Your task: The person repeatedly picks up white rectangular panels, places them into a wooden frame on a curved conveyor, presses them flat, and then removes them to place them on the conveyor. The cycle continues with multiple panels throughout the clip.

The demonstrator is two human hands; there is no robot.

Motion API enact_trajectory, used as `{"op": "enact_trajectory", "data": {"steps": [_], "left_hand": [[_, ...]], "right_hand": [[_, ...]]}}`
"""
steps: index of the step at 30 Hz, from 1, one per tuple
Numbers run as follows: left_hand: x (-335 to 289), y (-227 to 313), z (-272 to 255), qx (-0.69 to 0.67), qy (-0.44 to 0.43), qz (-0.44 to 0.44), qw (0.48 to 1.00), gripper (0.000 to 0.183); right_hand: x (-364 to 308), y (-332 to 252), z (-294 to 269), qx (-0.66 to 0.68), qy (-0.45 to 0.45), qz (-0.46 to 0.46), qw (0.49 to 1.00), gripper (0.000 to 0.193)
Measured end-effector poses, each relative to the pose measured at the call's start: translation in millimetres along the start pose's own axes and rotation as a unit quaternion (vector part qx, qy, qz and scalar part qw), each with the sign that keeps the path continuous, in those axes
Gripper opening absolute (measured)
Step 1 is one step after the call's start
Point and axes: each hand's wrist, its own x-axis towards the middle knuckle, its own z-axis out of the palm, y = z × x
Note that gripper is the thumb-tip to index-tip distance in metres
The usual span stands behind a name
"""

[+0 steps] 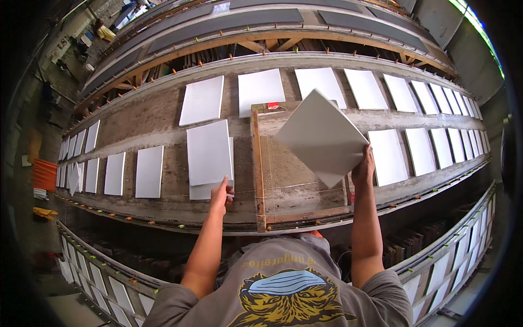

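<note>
My left hand [219, 197] pinches the lower right corner of a white rectangular panel [208, 151]. This panel overlaps a second white panel [204, 192] on the long table [147, 122]; whether the two touch is unclear. Fingers closed, my right hand [363, 167] grips another panel [321, 133] by its right corner. That one is raised and tilted, with its shaded greyish face toward me. Below it lies a wooden screen frame [260, 174], partly hidden by the panel, with a red patch [273, 106] at its far edge.
Rows of white panels [387, 158] lie on the table to both sides and along its far half. Small orange pegs [317, 222] line the table's edges. Another long table with dark strips [229, 30] stands beyond, and one with white panels [121, 293] is behind me.
</note>
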Motion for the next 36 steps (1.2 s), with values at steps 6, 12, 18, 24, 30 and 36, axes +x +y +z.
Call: {"op": "enact_trajectory", "data": {"steps": [6,12,18,24,30,36], "left_hand": [[-64.8,82.6,118.9,0.238,0.144,0.651,0.706,0.064],[-107.3,121.3,195.4,0.376,0.023,0.46,0.804,0.047],[-15.8,57.7,175.8,0.081,0.065,0.44,0.892,0.047],[-5.6,35.9,192.1,0.036,0.079,0.302,0.949,0.045],[23.5,11.1,172.5,0.308,0.238,0.516,0.763,0.048],[38.4,-29.7,160.1,0.416,0.171,0.378,0.809,0.061]], "right_hand": [[42.6,-43.9,57.3,-0.349,-0.144,-0.174,0.91,0.045],[35.8,-44.4,143.1,-0.42,-0.259,-0.254,0.832,0.046],[13.4,-11.2,123.8,-0.517,-0.127,-0.397,0.748,0.085],[-5.3,57.8,83.3,-0.322,-0.198,-0.028,0.925,0.058],[39.7,79.7,54.5,-0.328,-0.14,-0.065,0.932,0.058],[59.3,123.9,31.9,-0.35,-0.15,-0.035,0.924,0.063]]}}
